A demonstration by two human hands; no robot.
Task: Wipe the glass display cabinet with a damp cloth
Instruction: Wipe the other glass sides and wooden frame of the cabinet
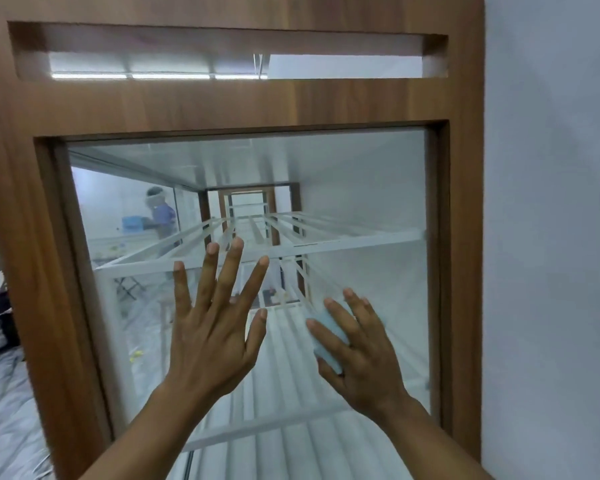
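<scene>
The glass display cabinet has a wooden frame (222, 105) around a large glass pane (368, 209), with white slatted shelves (291, 244) visible inside. My left hand (215, 327) lies flat against the glass with its fingers spread wide and holds nothing. To its right, my right hand (361, 348) presses a folded light-blue cloth (326, 337) against the pane, fingers fairly straight over it. Most of the cloth is hidden under that hand.
A white wall (551, 202) runs along the cabinet's right side. A narrow slot (229, 53) cuts through the wood above the pane. Through the glass at left, a person in blue (161, 216) stands at a counter. Crumpled plastic sheeting (4, 410) covers the floor at left.
</scene>
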